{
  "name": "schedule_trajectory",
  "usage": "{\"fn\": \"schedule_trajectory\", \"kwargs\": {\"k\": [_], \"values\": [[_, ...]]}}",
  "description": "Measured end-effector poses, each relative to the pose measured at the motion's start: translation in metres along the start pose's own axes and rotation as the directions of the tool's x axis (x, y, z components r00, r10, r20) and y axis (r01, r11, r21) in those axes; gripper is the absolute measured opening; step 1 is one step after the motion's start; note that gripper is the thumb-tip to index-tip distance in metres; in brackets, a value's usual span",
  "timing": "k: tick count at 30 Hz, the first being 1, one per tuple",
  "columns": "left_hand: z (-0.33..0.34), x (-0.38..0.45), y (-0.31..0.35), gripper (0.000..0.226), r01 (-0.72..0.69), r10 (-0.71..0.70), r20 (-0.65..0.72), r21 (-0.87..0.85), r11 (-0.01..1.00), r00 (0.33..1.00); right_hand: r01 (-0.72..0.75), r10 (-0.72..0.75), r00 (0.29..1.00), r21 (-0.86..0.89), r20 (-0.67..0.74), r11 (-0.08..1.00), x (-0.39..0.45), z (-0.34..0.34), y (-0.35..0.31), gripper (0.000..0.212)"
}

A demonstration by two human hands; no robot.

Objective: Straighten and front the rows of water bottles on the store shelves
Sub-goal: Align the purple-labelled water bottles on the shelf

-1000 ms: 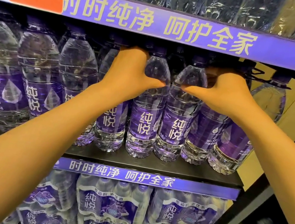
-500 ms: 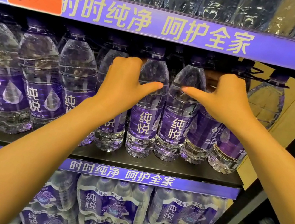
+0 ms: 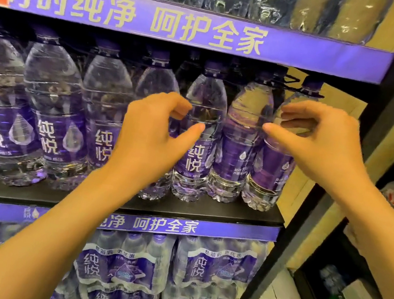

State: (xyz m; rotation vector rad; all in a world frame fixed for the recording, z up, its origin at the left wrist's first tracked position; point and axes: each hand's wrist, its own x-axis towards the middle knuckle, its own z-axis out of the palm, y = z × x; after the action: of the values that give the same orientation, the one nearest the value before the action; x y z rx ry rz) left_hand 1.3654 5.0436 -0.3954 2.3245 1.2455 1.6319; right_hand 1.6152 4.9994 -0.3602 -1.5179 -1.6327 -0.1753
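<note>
Standing full and likely heavy on the shelf (image 3: 206, 210), the smooth thin-walled bottles (image 3: 200, 134) probably turn best gripped at the shoulder, where both half-curled hands (image 3: 152, 136) (image 3: 321, 142) hover, holding nothing.

Bottles (image 3: 201, 134) in a row on shelf (image 3: 206, 210), packs (image 3: 122, 268) below.

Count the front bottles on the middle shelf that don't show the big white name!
2: the end bottle by the right hand and its left neighbour. The left hand hides another label.
</note>
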Motion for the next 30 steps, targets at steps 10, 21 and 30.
{"fn": "schedule_trajectory", "kwargs": {"k": [10, 21, 30], "values": [[0.072, 0.060, 0.070, 0.036, -0.170, 0.138, 0.176, 0.181, 0.969, 0.975, 0.046, -0.078, 0.996, -0.534, -0.038, 0.844, 0.023, -0.025, 0.028, 0.033], [0.096, 0.096, 0.084, 0.047, -0.149, 0.067, 0.252, 0.324, 0.934, 0.965, -0.077, 0.104, 0.995, -0.564, 0.015, 0.822, 0.052, -0.002, 0.023, 0.050], [0.097, 0.128, 0.066, 0.045, -0.072, -0.131, 0.548, 0.334, 0.940, 0.826, -0.063, 0.133, 0.989, -0.651, 0.059, 0.756, 0.070, -0.002, 0.023, 0.059]]}}
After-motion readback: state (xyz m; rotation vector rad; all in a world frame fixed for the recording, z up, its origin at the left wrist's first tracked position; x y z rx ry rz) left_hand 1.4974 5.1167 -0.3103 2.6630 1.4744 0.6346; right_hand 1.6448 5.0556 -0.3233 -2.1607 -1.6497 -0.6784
